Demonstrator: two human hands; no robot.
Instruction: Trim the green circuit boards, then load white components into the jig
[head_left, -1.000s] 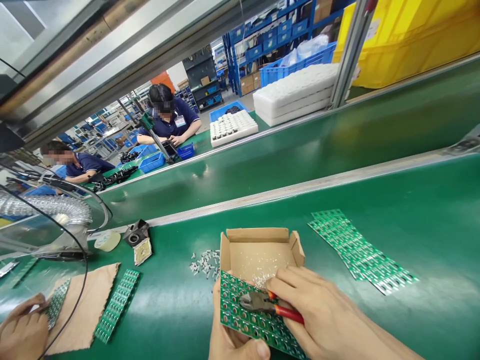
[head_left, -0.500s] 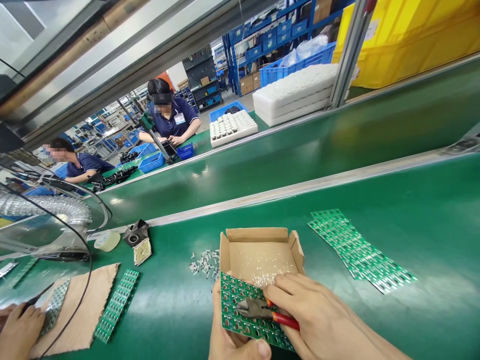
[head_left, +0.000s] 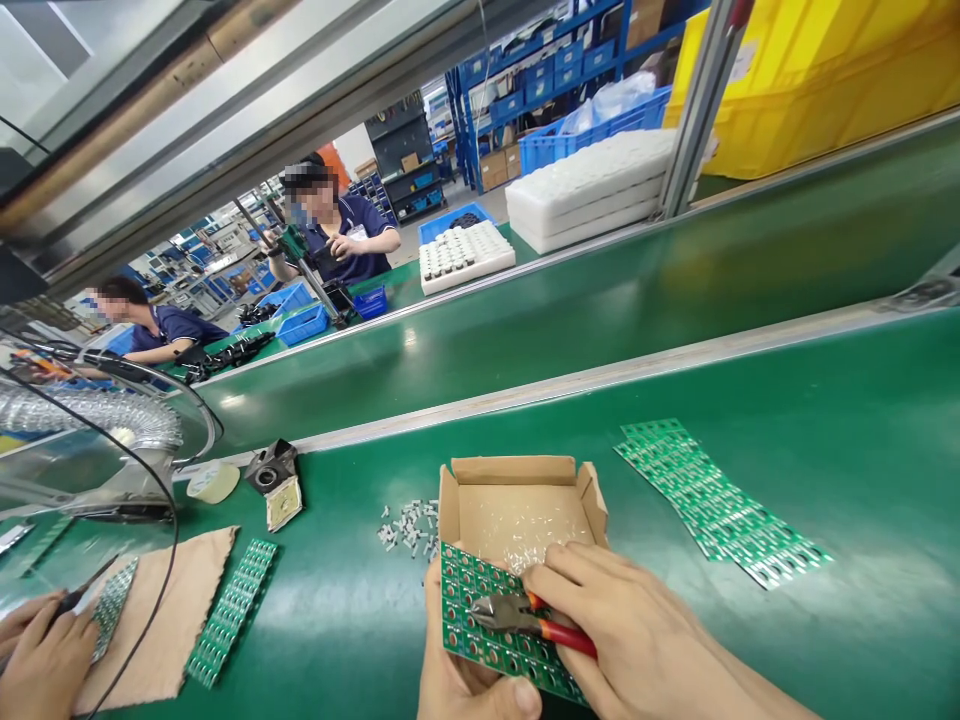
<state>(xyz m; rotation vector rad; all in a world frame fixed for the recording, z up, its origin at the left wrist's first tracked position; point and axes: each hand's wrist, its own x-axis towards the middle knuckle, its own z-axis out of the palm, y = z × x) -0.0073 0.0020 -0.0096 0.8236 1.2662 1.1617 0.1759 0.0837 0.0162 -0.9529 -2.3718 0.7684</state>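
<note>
Left of the box [head_left: 517, 470], loose parts [head_left: 411, 527] lie scattered. At its near side, the left hand [head_left: 469, 680] has fingers clamped on the green board [head_left: 510, 652]; a loose hold could let the cutters [head_left: 517, 615], clamped in the right hand's [head_left: 622, 620] fingers, scratch it.

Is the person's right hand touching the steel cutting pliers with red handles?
Touching. The head view shows the right hand closed around the red handles of the steel cutting pliers, with no gap between.
</note>
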